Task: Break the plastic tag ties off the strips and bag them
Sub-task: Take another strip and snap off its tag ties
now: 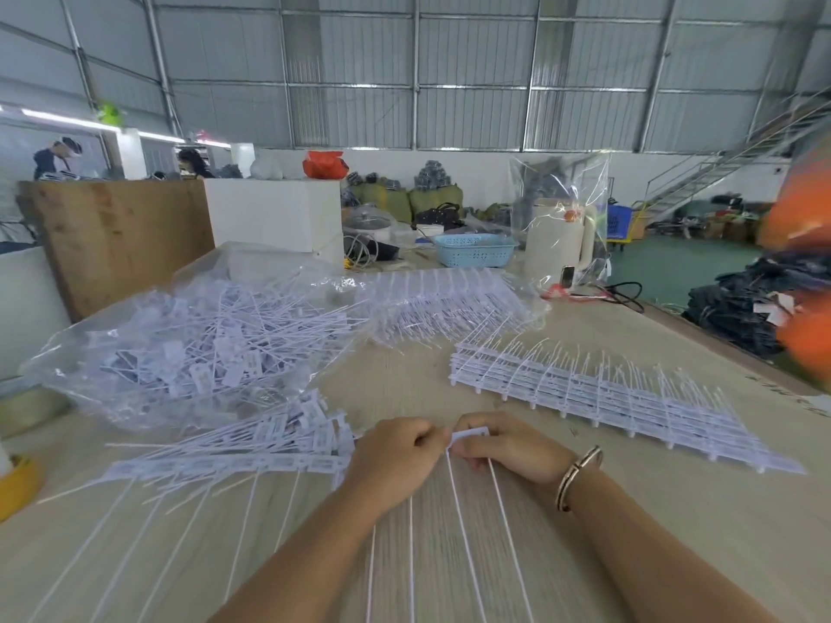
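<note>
Both hands meet at the near middle of the wooden table [674, 510]. My left hand [395, 456] and my right hand [508, 447] pinch a white strip of tag ties [470, 436] between them; its long thin tails run toward me. Left of my hands lies a loose pile of broken-off tag ties [252, 447]. A clear plastic bag [180, 348] at the left holds many more ties. A stack of unbroken strips [607, 393] lies to the right. Another bundle of strips [445, 299] rests farther back.
A blue basket [474, 249] and a white jug in clear wrap [557, 236] stand at the table's far end. A yellow tape roll [15, 485] sits at the left edge. A plywood board [117, 236] leans behind the bag. Dark clothing piles [737, 308] lie on the floor at right.
</note>
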A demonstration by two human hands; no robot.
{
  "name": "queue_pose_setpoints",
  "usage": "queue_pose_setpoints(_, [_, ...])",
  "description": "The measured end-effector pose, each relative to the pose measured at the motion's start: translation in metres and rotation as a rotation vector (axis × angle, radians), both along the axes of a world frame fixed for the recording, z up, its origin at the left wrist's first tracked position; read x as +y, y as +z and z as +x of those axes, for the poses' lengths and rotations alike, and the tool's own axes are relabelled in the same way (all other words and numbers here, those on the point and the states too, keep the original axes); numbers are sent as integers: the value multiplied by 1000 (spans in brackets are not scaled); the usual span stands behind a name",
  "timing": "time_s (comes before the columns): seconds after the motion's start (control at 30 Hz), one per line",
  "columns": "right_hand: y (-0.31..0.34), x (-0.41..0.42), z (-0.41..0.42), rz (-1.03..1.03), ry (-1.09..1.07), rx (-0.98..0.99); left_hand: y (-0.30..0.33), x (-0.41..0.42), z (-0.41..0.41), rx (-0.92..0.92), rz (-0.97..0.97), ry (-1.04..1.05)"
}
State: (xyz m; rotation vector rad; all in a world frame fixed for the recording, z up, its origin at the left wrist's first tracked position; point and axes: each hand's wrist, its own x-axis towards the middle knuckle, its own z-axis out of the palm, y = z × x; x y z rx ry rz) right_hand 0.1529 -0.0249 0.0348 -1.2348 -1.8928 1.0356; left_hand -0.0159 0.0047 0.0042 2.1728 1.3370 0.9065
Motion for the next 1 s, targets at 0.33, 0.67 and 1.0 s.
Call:
queue_pose_setpoints(0.33, [-17, 4, -18, 198, -62, 233, 14, -1, -9, -339, -99, -110])
queue_pose_setpoints(0.67, [-17, 8, -8, 315, -158, 376, 27, 1, -20, -591, -102, -11])
queue_pose_setpoints(1.0, [-22, 24, 7, 245, -437, -200, 17, -4, -23, -383, 37, 13])
